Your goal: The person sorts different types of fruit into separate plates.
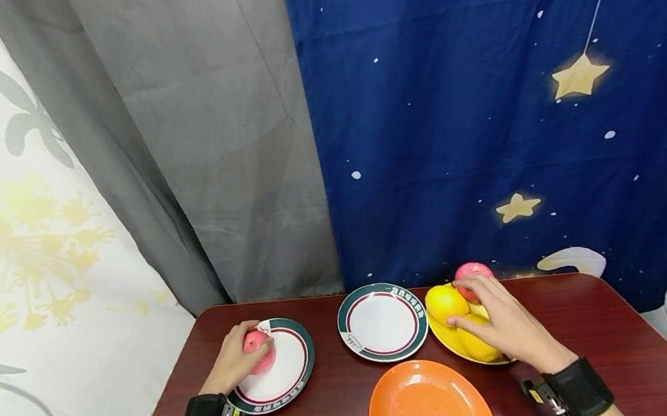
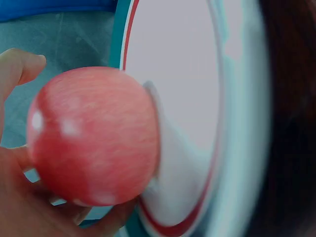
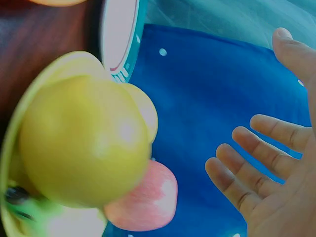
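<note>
Left hand [image 1: 236,359] cups apple [image 2: 94,138], right hand [image 1: 510,321] spreads, palm [image 3: 291,202] visible only from right wrist

Glossy round red-pink apple [image 2: 94,136] against white round plate [image 2: 173,64] with red ring, teal rim. Left hand [image 2: 24,202] beside apple: thumb apart, fingers partly hidden behind underside. Dark brown surface [image 2: 294,123] at right.

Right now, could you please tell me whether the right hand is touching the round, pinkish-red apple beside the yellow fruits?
Apart; the right wrist view plainly shows blue cloth between the right hand and the apple.
</note>
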The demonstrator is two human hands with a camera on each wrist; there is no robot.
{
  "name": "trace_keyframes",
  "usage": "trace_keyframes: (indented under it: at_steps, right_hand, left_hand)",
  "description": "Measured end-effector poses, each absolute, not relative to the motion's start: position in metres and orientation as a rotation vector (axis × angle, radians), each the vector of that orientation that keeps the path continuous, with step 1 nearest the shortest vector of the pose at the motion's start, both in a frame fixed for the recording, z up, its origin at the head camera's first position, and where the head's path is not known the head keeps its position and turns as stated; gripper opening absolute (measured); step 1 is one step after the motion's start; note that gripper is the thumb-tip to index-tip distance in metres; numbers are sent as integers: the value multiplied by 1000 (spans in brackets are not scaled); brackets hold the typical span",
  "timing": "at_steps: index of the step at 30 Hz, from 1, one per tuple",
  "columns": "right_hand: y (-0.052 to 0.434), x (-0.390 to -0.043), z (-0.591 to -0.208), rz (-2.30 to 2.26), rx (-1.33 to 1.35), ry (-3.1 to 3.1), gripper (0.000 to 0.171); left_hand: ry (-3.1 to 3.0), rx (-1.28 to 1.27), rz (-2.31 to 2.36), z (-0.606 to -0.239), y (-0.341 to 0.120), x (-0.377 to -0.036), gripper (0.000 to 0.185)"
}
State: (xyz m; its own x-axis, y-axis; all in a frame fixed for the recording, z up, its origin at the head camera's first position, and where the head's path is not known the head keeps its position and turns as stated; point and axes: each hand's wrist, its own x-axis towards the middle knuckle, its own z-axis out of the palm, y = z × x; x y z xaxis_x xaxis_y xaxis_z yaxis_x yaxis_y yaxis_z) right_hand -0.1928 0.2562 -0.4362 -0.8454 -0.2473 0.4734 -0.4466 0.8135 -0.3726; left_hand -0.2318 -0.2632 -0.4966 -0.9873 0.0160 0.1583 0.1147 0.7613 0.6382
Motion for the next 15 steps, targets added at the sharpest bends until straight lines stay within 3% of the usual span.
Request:
trace_keyframes:
  at_steps: [8, 15]
  right_hand:
    - [264, -220, -417, 648, 503, -2565, 61]
    - [272, -253, -425, 567, 435, -2647, 70]
  left_hand:
    - [-2637, -383, -724, -455, -240, -218, 62]
    - [-2545, -612, -637, -418, -192, -199, 64]
